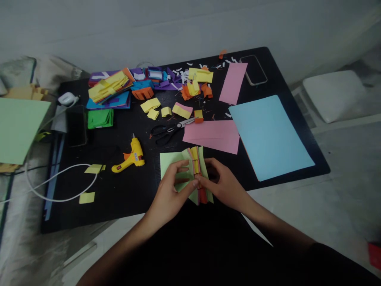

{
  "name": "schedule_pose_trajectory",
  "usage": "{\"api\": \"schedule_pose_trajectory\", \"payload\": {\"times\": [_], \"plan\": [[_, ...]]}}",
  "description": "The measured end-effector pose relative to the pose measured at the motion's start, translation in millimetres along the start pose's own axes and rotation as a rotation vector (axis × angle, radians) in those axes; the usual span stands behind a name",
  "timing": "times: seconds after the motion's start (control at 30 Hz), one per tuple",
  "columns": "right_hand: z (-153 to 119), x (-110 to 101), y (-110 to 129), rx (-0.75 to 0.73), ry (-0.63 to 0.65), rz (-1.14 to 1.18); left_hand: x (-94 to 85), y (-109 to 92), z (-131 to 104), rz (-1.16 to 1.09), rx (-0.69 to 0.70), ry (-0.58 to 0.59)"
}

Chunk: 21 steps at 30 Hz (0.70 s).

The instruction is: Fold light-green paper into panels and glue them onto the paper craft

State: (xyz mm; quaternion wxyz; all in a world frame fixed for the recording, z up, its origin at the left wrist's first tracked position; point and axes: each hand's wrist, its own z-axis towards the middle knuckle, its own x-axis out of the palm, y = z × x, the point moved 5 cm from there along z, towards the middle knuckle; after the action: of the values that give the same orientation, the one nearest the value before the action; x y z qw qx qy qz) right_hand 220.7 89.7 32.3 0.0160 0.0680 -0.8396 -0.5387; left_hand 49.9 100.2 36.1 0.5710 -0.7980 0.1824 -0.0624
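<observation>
Between my hands, near the table's front edge, is a folded paper booklet [195, 155] with light green outer leaves and yellow, pink and red strips along its middle. My left hand [175, 180] grips it from the left, thumb pressed on the central strips. From the other side my right hand [218, 180] holds it, its thumb meeting the left one there. The right fingers are partly hidden behind the green leaf. A light green sheet [168, 159] extends left of the booklet. Just beyond lies a pink paper sheet [212, 135], with black-handled scissors [169, 130] at its left end.
A yellow glue gun [132, 155] lies left of my hands. Stacked coloured papers [110, 89] and scraps cover the table's back. Blue paper [270, 137] lies right, below a phone [253, 70]. A white cable [59, 200] loops over the left side. A stool [333, 95] stands beyond the table.
</observation>
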Motion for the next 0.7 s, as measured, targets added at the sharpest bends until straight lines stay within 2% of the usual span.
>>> {"api": "schedule_pose_trajectory", "payload": {"times": [0.3,0.4,0.53,0.6,0.7], "plan": [[1,5,2,0.007,0.017,-0.037,-2.5,9,9,-0.097,-0.011,0.025],[0,1,1,-0.010,0.007,-0.010,-9.6,14,8,-0.021,0.006,0.014],[0,-4,-1,-0.029,0.009,0.040,-23.5,14,4,0.166,0.083,-0.064],[-1,-5,-1,-0.031,-0.011,0.008,-22.7,12,2,0.182,0.097,0.003],[1,-5,-3,-0.035,-0.064,-0.118,-16.0,8,-1,0.203,0.116,0.186]]}}
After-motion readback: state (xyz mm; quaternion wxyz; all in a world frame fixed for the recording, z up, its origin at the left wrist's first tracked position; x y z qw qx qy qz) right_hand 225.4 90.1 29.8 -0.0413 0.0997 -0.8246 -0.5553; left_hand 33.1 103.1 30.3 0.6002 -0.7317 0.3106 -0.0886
